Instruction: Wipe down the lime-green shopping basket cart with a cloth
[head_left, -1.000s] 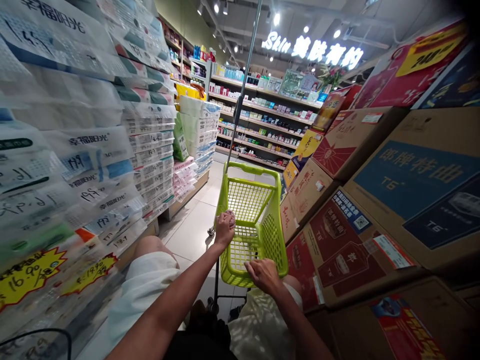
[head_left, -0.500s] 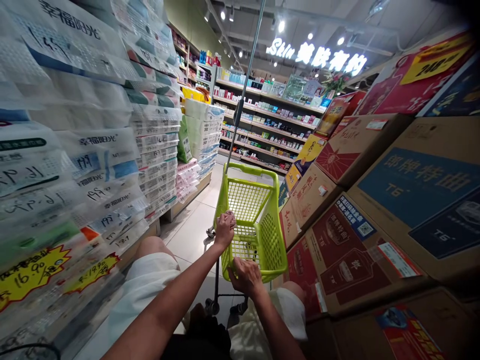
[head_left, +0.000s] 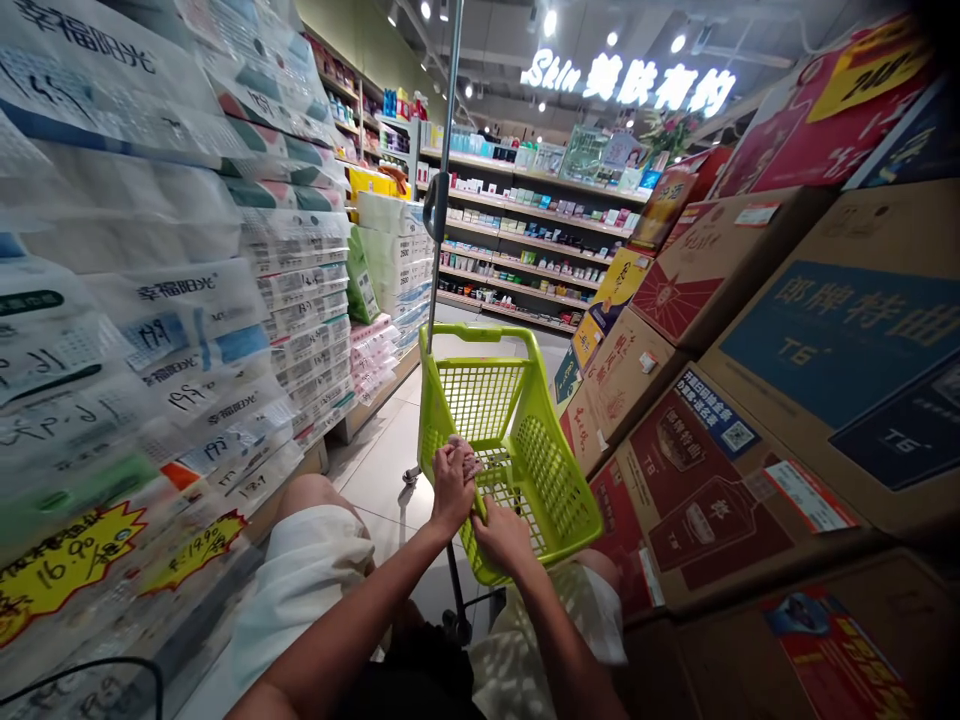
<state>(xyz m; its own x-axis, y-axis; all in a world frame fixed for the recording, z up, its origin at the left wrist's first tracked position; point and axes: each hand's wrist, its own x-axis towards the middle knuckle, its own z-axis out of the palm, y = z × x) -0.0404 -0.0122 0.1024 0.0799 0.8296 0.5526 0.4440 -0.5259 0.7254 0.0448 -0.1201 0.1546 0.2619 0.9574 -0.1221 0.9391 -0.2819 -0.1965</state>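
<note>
A lime-green plastic shopping cart (head_left: pixel 564 478) stands between my knees, its lattice basket tilted in view and nothing seen inside it. My left hand (head_left: pixel 452 495) is closed on a crumpled pinkish-brown cloth (head_left: pixel 468 455), pressed against the basket's left rim. Just nearer to me, my right hand (head_left: pixel 504 535) is closed over the same rim at the near left corner, its fingertips partly hidden. A tall metal pole (head_left: pixel 448 120) rises from the far left corner of the cart.
Stacked plastic-wrapped tissue packs (head_left: pixel 300 300) line the left side. Cardboard boxes (head_left: pixel 757 430) are piled close on the right. Ahead, past tiled floor (head_left: pixel 386 440), shelves (head_left: pixel 525 235) hold small packaged goods under a lit sign.
My right hand has shifted from the near rim toward the left rim, closer to my left hand. The cart's basket has turned, its near end swinging right, and the pole appears farther left.
</note>
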